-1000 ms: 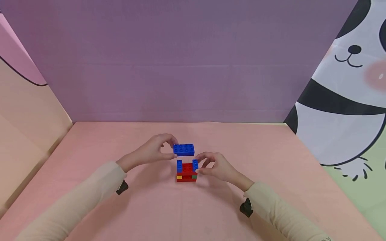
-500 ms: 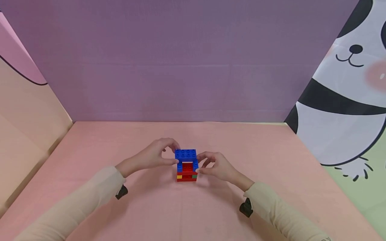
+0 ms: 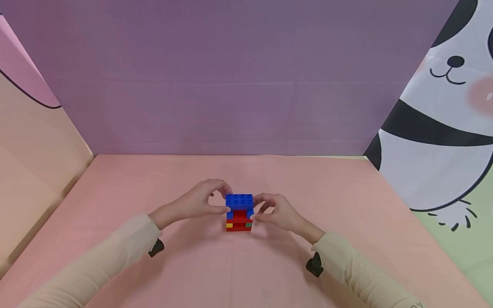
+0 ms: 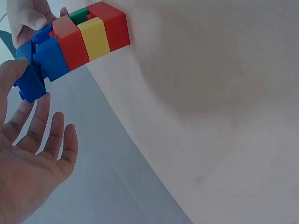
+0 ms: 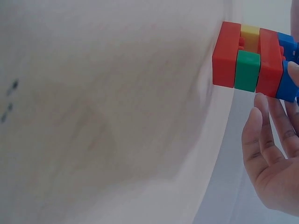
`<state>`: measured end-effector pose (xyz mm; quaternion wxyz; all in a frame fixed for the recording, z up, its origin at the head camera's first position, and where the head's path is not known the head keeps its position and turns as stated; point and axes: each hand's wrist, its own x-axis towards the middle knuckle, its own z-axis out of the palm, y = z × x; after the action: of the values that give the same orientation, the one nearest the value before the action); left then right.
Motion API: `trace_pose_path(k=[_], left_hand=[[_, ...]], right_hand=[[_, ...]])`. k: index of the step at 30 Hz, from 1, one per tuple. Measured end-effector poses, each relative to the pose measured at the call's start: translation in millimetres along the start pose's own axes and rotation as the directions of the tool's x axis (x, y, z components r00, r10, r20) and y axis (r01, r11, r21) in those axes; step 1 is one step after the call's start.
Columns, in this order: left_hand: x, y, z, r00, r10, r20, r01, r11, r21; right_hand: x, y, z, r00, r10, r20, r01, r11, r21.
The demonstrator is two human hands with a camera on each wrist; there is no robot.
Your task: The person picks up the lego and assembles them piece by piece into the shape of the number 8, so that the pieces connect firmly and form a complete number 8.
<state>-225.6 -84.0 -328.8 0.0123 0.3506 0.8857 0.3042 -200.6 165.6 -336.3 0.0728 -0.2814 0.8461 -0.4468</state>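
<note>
My left hand (image 3: 200, 199) pinches a long blue toy brick (image 3: 239, 199) between thumb and fingers. In the left wrist view this brick sits slightly tilted on top of the stack, with a narrow gap beneath part of it. The stack has a red base brick (image 3: 239, 229), a yellow brick (image 4: 94, 39) on the left, a green brick (image 5: 247, 71) on the right, then another red brick (image 5: 269, 63). Two small blue bricks stand on that one, the left one (image 4: 52, 59) showing plainly. My right hand (image 3: 278, 214) grips the stack's right side at the other small blue brick (image 5: 286, 84).
The stack stands on a pink-covered table (image 3: 239, 269). A purple backdrop (image 3: 231, 77) rises behind the table's far edge. A panda print (image 3: 435, 171) covers the right side, and a beige panel (image 3: 38, 162) lines the left.
My left hand has brought the long blue brick down and slightly right, from above and behind the stack onto its top. The right hand has stayed at the stack's right side.
</note>
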Motion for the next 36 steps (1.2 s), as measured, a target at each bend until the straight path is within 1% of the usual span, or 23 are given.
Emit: trace_pose_path(k=[5,9,11,17,20,27,34,36], left_hand=[[0.0,1.8,1.1,1.000,0.006,-0.002,-0.006,1.000,0.009],[-0.1,2.0,1.5,1.000,0.005,-0.004,-0.005,1.000,0.005],[-0.2,2.3,1.9,1.000,0.013,-0.005,-0.013,1.000,0.006],[-0.4,3.2,3.5,0.999,0.041,-0.013,-0.041,0.999,0.013],[-0.9,3.2,4.5,0.999,0.043,-0.016,-0.043,0.999,0.014],[-2.6,3.0,7.8,0.999,0.039,-0.024,-0.039,0.999,0.014],[-3.8,3.6,9.3,0.999,0.012,-0.037,-0.011,1.000,0.019],[-4.2,3.6,9.9,0.999,0.014,-0.044,-0.013,1.000,0.024]], right_hand=[[-1.4,-4,-1,1.000,0.003,-0.003,-0.003,1.000,-0.005],[-0.5,-1,-1,1.000,0.006,-0.004,-0.006,1.000,-0.006],[1.1,4,0,1.000,0.005,-0.007,-0.005,1.000,-0.005],[7.7,31,5,1.000,0.006,-0.011,-0.006,1.000,0.009],[8.7,37,6,1.000,0.002,-0.011,-0.002,1.000,0.018],[-0.3,4,0,1.000,0.009,-0.004,-0.009,1.000,0.024],[-0.8,3,1,1.000,0.006,-0.008,-0.005,1.000,0.016],[-0.8,3,1,1.000,0.007,-0.008,-0.007,1.000,0.011]])
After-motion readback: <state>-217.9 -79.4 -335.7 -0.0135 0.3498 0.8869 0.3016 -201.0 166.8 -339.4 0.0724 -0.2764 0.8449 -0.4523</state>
